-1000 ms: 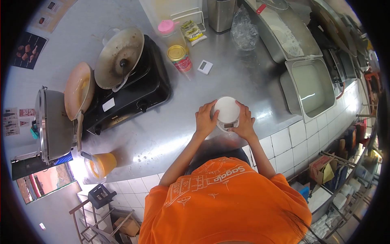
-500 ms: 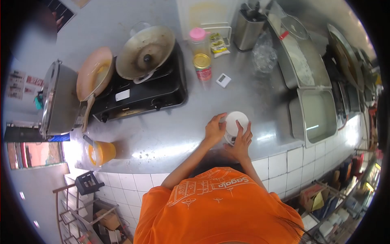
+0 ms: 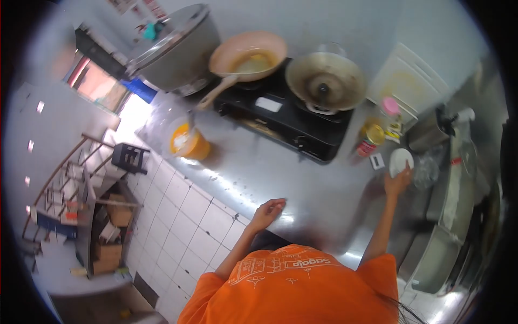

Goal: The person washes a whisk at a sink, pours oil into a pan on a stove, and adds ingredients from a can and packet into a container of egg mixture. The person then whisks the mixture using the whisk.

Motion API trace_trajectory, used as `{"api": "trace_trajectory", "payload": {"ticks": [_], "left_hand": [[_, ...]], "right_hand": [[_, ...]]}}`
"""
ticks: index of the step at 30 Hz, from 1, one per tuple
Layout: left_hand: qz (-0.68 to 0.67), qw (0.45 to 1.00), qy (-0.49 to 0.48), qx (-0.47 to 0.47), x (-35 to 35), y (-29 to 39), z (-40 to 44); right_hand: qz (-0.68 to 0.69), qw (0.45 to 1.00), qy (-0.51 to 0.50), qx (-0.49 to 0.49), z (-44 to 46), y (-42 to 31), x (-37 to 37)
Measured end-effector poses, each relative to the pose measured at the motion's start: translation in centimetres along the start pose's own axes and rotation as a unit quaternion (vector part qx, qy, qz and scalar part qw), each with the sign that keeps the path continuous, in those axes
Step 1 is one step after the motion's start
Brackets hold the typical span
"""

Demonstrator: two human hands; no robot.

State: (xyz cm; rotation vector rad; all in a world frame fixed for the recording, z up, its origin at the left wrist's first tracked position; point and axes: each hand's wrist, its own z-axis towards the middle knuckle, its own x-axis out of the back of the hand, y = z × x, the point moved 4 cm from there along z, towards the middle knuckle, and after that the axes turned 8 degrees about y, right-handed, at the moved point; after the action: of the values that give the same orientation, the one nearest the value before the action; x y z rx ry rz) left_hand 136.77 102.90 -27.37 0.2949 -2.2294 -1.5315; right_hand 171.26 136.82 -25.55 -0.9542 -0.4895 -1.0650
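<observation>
My right hand (image 3: pixel 397 182) reaches out to the right side of the steel counter and grips a round white kitchen scale (image 3: pixel 401 160) by its near edge. Just left of the scale lies a small white digital timer (image 3: pixel 376 161), apart from it. Behind them stand a can with a gold lid (image 3: pixel 370 139) and a jar with a pink lid (image 3: pixel 389 106). Over the counter's front edge hangs my left hand (image 3: pixel 267 214), its fingers curled together and nothing seen in them. A crumpled clear plastic bag (image 3: pixel 426 171) lies right of my right hand.
A black gas stove (image 3: pixel 280 125) carries a frying pan (image 3: pixel 248 62) and a wok (image 3: pixel 326 81). An orange tub (image 3: pixel 192 147) with a handle sticking out sits left. Steel trays (image 3: pixel 434 259) line the right side; a knife holder (image 3: pixel 429 129) stands behind.
My right hand has carried the scale from the counter's front toward the back, beside the timer. My left hand has let go of it and moved left. The view has turned left.
</observation>
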Motion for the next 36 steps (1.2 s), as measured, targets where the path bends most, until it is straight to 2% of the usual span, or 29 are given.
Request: {"api": "trace_trajectory", "payload": {"ticks": [1, 2, 4, 5, 7, 10, 11, 12, 13, 15, 17, 18, 19, 20, 21, 22, 23, 25, 29, 30, 32, 36], "left_hand": [[-0.024, 0.999, 0.025, 0.029, 1.9, -0.5, -1.0], [-0.027, 0.998, 0.044, 0.032, 3.7, -0.9, -1.6], [-0.052, 0.985, 0.159, 0.037, 8.4, -1.6, -2.9], [-0.040, 0.973, 0.228, 0.024, 11.1, -2.4, -3.1], [-0.017, 0.931, 0.366, -0.005, 16.8, -3.4, -3.1], [-0.003, 0.848, 0.530, -0.022, 25.8, -3.1, -2.1], [0.003, 0.836, 0.546, -0.051, 28.5, -2.5, -1.4], [0.008, 0.824, 0.561, -0.081, 30.9, -1.8, -0.6], [-0.055, 0.838, 0.535, -0.088, 32.8, -0.9, 0.4], [-0.013, 0.834, 0.539, -0.116, 36.5, -0.6, 3.2], [0.044, 0.832, 0.536, -0.138, 39.8, -2.2, 6.1], [0.040, 0.833, 0.532, -0.144, 41.1, -2.7, 7.1], [0.042, 0.857, 0.486, -0.169, 41.6, -3.1, 8.0], [0.042, 0.878, 0.435, -0.192, 41.7, -3.5, 8.6], [0.081, 0.870, 0.454, -0.175, 41.9, -3.1, 7.8], [0.090, 0.867, 0.435, -0.225, 42.6, -3.6, 7.8], [0.133, 0.863, 0.443, -0.204, 43.1, -4.2, 7.5], [0.152, 0.878, 0.394, -0.225, 43.6, -4.3, 7.2], [0.143, 0.880, 0.389, -0.231, 43.2, -5.2, 7.2], [0.125, 0.897, 0.357, -0.231, 43.3, -5.3, 7.5], [0.168, 0.875, 0.384, -0.241, 43.1, -5.1, 7.1], [0.228, 0.866, 0.363, -0.260, 43.4, -5.9, 7.5]], "right_hand": [[-0.037, 0.998, 0.043, -0.022, -0.1, -1.7, 0.8], [-0.024, 0.999, 0.035, -0.011, -0.5, -3.6, 1.0], [0.064, 0.990, 0.121, -0.028, -2.3, -7.1, 2.0], [0.075, 0.990, 0.114, -0.021, -3.8, -9.1, 1.8], [0.113, 0.981, 0.158, -0.027, -6.9, -13.0, 2.7], [0.172, 0.976, 0.131, -0.009, -11.9, -19.4, 3.5], [0.173, 0.975, 0.136, -0.006, -13.7, -21.7, 3.7], [0.213, 0.973, 0.085, -0.019, -15.5, -24.0, 3.2], [0.251, 0.967, 0.033, -0.031, -17.1, -26.5, 2.8], [0.390, 0.917, -0.073, -0.034, -19.5, -32.6, 1.8], [0.464, 0.871, -0.164, 0.004, -21.5, -40.1, 0.8], [0.509, 0.841, -0.180, 0.016, -22.3, -44.3, 0.4], [0.550, 0.811, -0.197, 0.031, -23.0, -48.5, 0.1], [0.550, 0.809, -0.203, 0.041, -23.3, -52.2, 0.1], [0.545, 0.811, -0.207, 0.049, -23.4, -55.2, 0.2], [0.552, 0.805, -0.215, 0.038, -23.7, -57.2, -0.7], [0.558, 0.801, -0.215, 0.020, -24.0, -58.3, -1.9], [0.543, 0.816, -0.201, -0.005, -23.7, -58.5, -2.2], [0.470, 0.877, -0.079, -0.068, -21.8, -53.3, -0.1], [0.432, 0.898, -0.016, -0.087, -21.2, -50.4, 0.4], [0.366, 0.920, 0.084, -0.115, -20.3, -44.5, 2.1], [0.257, 0.921, 0.238, -0.172, -18.0, -31.4, 5.4]]}}
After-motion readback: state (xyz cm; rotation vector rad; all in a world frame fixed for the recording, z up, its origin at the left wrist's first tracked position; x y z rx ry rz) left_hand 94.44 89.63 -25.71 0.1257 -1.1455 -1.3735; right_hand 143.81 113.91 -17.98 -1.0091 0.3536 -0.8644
